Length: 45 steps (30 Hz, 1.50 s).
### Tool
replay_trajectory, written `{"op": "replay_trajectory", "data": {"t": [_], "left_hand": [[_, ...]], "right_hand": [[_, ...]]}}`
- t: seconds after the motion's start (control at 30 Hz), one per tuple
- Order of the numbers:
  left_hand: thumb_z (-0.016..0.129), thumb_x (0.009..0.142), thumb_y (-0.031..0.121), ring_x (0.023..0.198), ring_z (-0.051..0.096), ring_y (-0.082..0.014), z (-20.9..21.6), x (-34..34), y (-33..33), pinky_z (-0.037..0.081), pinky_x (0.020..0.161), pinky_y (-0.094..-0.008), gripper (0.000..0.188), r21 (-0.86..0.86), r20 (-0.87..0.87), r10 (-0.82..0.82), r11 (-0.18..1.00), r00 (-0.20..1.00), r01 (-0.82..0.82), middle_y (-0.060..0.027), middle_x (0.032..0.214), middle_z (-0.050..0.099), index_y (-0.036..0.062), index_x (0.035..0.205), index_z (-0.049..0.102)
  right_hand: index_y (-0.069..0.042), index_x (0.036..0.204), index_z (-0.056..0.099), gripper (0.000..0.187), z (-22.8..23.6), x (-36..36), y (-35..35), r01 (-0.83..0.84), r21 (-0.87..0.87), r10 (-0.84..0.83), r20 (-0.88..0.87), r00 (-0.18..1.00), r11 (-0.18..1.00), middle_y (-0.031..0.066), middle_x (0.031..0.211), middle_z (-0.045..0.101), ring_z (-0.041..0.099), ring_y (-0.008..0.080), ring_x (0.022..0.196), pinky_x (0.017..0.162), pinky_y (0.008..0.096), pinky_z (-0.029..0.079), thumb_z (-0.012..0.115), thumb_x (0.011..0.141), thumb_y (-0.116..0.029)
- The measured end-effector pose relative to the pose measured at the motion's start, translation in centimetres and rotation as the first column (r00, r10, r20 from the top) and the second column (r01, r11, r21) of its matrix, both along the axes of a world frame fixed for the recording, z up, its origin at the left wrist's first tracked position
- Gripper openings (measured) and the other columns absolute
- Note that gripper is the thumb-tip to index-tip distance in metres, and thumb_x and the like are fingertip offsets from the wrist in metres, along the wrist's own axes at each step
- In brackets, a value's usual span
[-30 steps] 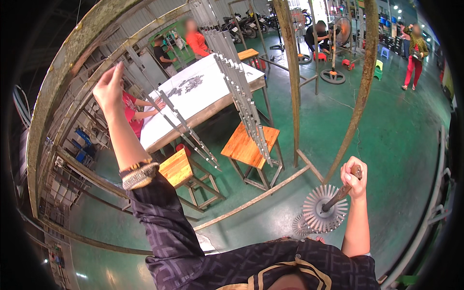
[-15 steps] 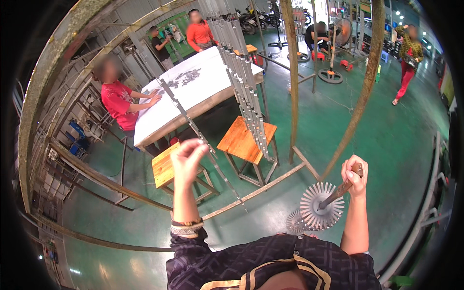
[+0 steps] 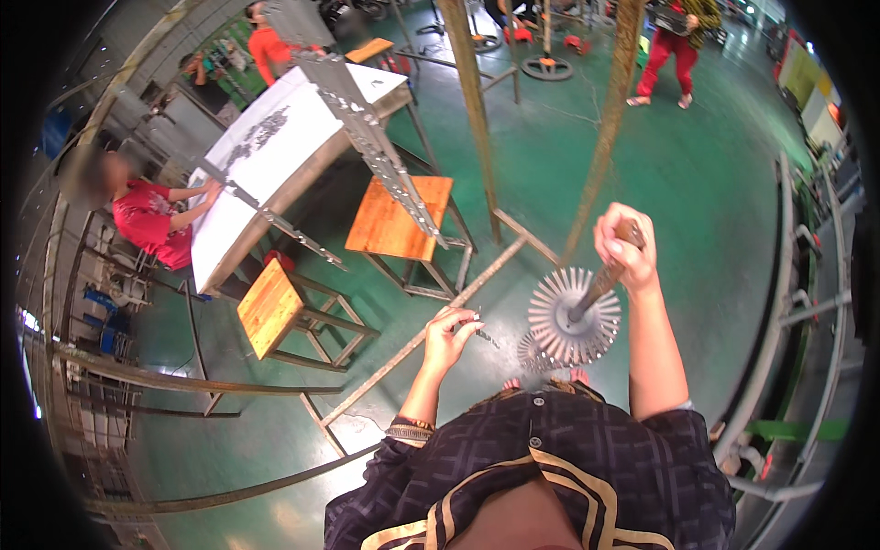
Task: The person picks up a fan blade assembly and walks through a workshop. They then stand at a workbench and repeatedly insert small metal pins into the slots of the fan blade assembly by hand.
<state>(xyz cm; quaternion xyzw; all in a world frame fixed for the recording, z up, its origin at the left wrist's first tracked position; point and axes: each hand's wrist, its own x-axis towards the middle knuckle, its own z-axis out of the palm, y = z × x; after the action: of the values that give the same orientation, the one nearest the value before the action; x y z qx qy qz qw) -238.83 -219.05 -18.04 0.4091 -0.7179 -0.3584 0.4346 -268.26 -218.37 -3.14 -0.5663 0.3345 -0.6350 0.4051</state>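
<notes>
My right hand [image 3: 628,246] is wrapped round a rusty brown rod [image 3: 600,286]. At the rod's lower end is a round metal disc [image 3: 575,316] with slats fanned out like spokes, and a similar smaller fan shows partly behind it. Left of the disc, my left hand [image 3: 445,341] is closed in a pinch on a small grey piece [image 3: 477,316], too small to name. A short dark, chain-like strip [image 3: 487,339] shows just beyond the fingertips; whether it joins the piece I cannot tell. Long strands of grey metal pieces [image 3: 367,137] hang ahead, left of my right hand.
Two wooden-topped stools [image 3: 400,218] stand by a white-topped table [image 3: 302,96] bearing dark small pieces. A person in red [image 3: 151,220] works there; another in orange is behind. Rusty frame posts [image 3: 472,101] and a floor bar [image 3: 422,335] surround me. Someone in red trousers [image 3: 669,64] stands far right.
My left hand has come down from beside the single hanging strand to near the disc, now with a small grey piece in its pinch. My right hand still grips the rod. The view has tilted downward.
</notes>
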Motion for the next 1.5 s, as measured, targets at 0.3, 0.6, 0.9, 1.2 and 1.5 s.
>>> {"op": "replay_trajectory", "data": {"t": [0.3, 0.6, 0.9, 1.2, 1.5], "left_hand": [[0.074, 0.065, 0.012, 0.07, 0.058, -0.0228, -7.0, -4.2, 2.0, 0.046, 0.064, -0.0322, 0.017, -0.103, 0.224, -0.187, 0.971, 0.957, 0.214, -0.0069, 0.075, 0.065, 0.0042, 0.078, 0.066], [0.072, 0.066, 0.017, 0.07, 0.057, -0.0227, -11.2, -5.6, 3.1, 0.047, 0.065, -0.033, 0.016, -0.086, 0.331, -0.258, 0.95, 0.908, 0.301, -0.0039, 0.074, 0.064, 0.0068, 0.077, 0.065], [0.067, 0.069, 0.024, 0.072, 0.057, -0.0243, -13.8, -5.7, 3.4, 0.047, 0.067, -0.0343, 0.016, -0.103, 0.35, -0.273, 0.94, 0.896, 0.326, -0.004, 0.076, 0.063, 0.0102, 0.077, 0.064], [0.066, 0.071, 0.021, 0.079, 0.058, -0.0262, -15.5, -6.6, 4.2, 0.047, 0.072, -0.0348, 0.018, -0.061, 0.298, -0.263, 0.954, 0.918, 0.293, -0.0059, 0.084, 0.063, 0.0082, 0.084, 0.063], [0.066, 0.072, 0.022, 0.082, 0.059, -0.0313, -16.6, -3.0, 5.6, 0.047, 0.073, -0.0381, 0.026, 0.23, 0.409, -0.221, 0.964, 0.885, 0.135, -0.0128, 0.085, 0.063, 0.0066, 0.092, 0.064]], "right_hand": [[-0.005, 0.064, 0.041, 0.033, -0.1, 0.2, -0.3, 0.044, -0.011, -0.044, 0.01, 0.999, 0.999, 0.0042, 0.05, 0.042, 0.036, 0.0076, 0.043, 0.041, 0.0216, 0.025, 0.062, 0.066, -0.03], [-0.006, 0.063, 0.04, 0.033, -0.1, 0.2, -0.5, 0.048, 0.007, -0.048, 0.014, 0.999, 0.999, 0.0042, 0.05, 0.043, 0.035, 0.0077, 0.043, 0.041, 0.0216, 0.025, 0.062, 0.065, -0.03], [-0.006, 0.064, 0.039, 0.034, -0.3, 1.0, -0.8, 0.024, -0.006, -0.024, 0.025, 0.999, 1.0, 0.0044, 0.049, 0.042, 0.035, 0.0076, 0.042, 0.04, 0.0212, 0.024, 0.062, 0.065, -0.031], [-0.005, 0.064, 0.04, 0.033, -0.1, 1.8, -0.6, 0.046, 0.007, -0.046, 0.021, 0.999, 0.999, 0.0048, 0.049, 0.042, 0.037, 0.0082, 0.041, 0.039, 0.021, 0.025, 0.062, 0.064, -0.029], [-0.004, 0.064, 0.041, 0.032, 0.7, 2.1, -1.0, 0.07, 0.045, -0.071, 0.023, 0.997, 0.997, 0.0052, 0.05, 0.045, 0.039, 0.0084, 0.042, 0.039, 0.0212, 0.028, 0.063, 0.062, -0.028]]}}
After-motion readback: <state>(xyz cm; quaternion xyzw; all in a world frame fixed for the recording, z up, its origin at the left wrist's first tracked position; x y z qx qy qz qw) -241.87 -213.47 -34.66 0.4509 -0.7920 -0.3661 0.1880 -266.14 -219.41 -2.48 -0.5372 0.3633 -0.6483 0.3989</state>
